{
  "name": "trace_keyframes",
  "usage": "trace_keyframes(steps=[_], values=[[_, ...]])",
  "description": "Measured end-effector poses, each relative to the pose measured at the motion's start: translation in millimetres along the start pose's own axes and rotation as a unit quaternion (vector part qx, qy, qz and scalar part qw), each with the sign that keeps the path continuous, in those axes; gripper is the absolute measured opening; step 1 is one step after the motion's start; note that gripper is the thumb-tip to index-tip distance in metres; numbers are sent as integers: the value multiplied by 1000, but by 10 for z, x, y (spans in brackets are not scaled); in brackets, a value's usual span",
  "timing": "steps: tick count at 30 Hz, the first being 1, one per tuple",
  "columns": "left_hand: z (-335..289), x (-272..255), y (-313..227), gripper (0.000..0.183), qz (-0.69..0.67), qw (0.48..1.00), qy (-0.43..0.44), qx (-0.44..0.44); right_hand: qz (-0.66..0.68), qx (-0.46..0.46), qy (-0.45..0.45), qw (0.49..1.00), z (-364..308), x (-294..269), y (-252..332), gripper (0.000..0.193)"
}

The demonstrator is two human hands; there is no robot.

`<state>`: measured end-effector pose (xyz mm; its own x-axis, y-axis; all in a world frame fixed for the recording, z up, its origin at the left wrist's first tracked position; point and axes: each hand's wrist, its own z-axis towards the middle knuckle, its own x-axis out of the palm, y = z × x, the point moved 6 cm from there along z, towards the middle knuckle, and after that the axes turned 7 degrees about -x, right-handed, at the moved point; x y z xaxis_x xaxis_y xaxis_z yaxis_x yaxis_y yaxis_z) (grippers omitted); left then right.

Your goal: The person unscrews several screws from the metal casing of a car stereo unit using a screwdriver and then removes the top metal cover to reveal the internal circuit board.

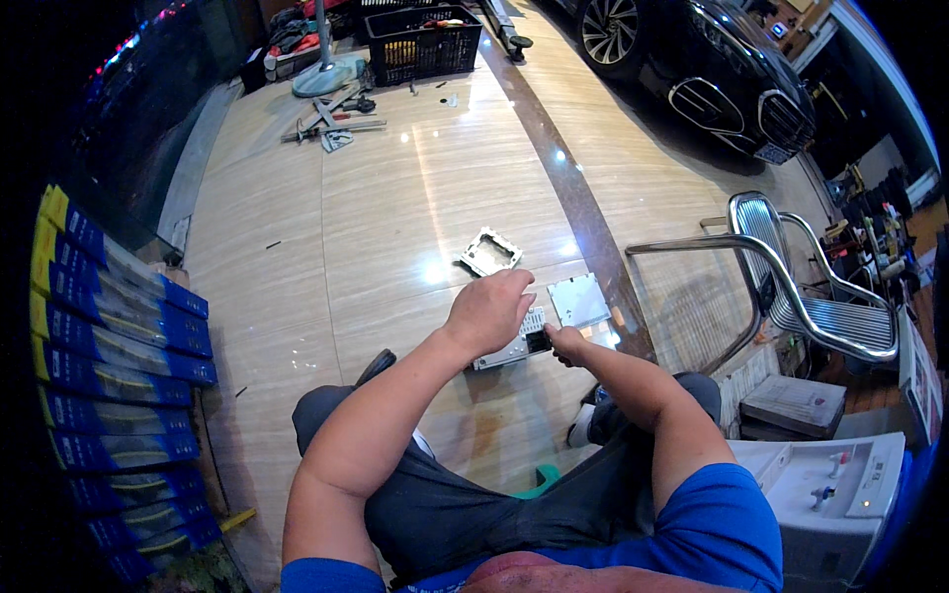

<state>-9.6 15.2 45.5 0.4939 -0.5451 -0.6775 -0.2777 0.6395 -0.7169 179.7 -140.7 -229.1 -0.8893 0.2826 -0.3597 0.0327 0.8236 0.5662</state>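
Observation:
Between my legs, just above the floor or on it, is a silvery metal box (pixel 503 357) with a perforated top and a dark opening on its right side. My left hand (pixel 486 314) is over the box's far left part and covers much of it. Its fingers are curled together, and what they hold, if anything, is hidden. At the box's right edge, beside the dark opening, my right hand (pixel 566 345) grips it with the thumb on top. A flat silvery metal plate (pixel 579 300) lies just to the right. Beyond my left hand lies a pale square frame (pixel 474 259) with an open middle.
Hand tools (pixel 331 123) and a black crate (pixel 423 51) are far off on the tiled floor. A metal-framed chair (pixel 766 272) stands at right, below a dark car (pixel 712 69). Blue and yellow boxes (pixel 119 366) line the left. Part of a green object (pixel 539 482) shows beneath me.

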Motion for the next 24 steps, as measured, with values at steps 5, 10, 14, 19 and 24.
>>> trace_keyframes(steps=[5, 10, 14, 19, 24], values=[[-2, 19, -8, 25, 5, 1000, 2, 8, -47, -11, 1, 999, 18, -43, 2, 58], [-14, -12, -20, 25, 12, 1000, 8, 1, -79, -23, 0, 997, -47, -64, 71, 59], [-56, -39, 42, 24, 26, 1000, -1, 4, -198, -60, -35, 978, -135, -63, 291, 60], [1, -6, -23, 25, 27, 1000, 1, 12, -346, -288, -144, 882, -170, -207, 436, 42], [6, 7, -21, 25, 40, 999, 7, 12, -384, -358, -111, 844, -301, -79, 541, 22]])
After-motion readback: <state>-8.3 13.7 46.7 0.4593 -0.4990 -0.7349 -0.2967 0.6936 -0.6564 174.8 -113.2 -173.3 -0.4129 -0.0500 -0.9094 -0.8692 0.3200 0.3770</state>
